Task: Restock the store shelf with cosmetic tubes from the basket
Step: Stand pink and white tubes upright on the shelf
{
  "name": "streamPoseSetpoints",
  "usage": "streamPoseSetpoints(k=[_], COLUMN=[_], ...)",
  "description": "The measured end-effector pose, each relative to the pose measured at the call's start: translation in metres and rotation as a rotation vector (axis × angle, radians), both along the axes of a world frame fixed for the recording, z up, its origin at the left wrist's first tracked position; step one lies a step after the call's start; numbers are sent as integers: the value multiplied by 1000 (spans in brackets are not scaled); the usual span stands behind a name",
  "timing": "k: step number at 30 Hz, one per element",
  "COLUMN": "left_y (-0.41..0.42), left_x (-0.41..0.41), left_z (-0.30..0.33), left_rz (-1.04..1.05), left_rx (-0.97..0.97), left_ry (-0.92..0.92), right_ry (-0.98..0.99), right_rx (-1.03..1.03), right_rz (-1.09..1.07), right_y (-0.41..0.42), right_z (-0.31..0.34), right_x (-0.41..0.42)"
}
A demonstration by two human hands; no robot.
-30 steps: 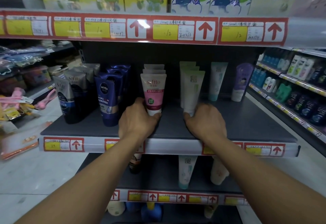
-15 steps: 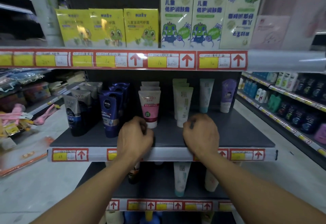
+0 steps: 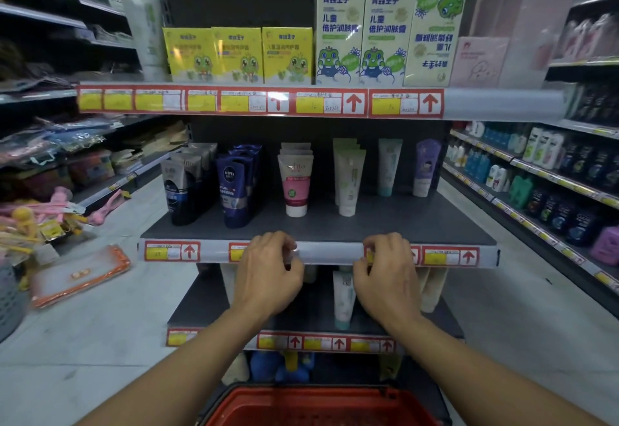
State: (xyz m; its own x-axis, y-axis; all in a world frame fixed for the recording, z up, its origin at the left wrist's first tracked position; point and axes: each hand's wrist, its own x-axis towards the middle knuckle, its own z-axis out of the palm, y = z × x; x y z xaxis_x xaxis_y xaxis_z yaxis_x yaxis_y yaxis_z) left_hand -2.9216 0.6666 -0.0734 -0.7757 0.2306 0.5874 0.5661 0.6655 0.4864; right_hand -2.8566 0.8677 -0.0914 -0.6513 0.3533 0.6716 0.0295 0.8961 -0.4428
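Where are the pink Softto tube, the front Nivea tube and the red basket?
pink Softto tube (image 3: 295, 185): head view, pink label band.
front Nivea tube (image 3: 233, 191): head view, blue front face.
red basket (image 3: 301, 395): head view, far rim.

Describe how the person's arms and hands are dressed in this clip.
Both forearms are bare as far as the frame shows, with no sleeves in view. The left hand and right hand wear no gloves; no watch, ring or bracelet is visible.

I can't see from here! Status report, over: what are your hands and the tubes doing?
Left hand, right hand loosely curled, empty, at shelf edge. Pink-and-white tube and pale green tube upright. Red basket below. Nothing blocking.
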Motion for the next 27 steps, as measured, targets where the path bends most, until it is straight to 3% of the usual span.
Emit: streamPoseSetpoints(k=[10,17,27], left_y=[-22,-39,-55], left_x=[60,98,114], left_z=[-40,-107,-195], left_rz=[-8,-28,-52], left_rx=[-59,-191,-278], left_ry=[-178,-371,-702], right_ry=[-176,-300,-752], right_rx=[13,-17,4], right_rz=[31,37,48], right_y=[-24,-34,-18], right_z=[-50,-120,-211], right_x=[59,100,125])
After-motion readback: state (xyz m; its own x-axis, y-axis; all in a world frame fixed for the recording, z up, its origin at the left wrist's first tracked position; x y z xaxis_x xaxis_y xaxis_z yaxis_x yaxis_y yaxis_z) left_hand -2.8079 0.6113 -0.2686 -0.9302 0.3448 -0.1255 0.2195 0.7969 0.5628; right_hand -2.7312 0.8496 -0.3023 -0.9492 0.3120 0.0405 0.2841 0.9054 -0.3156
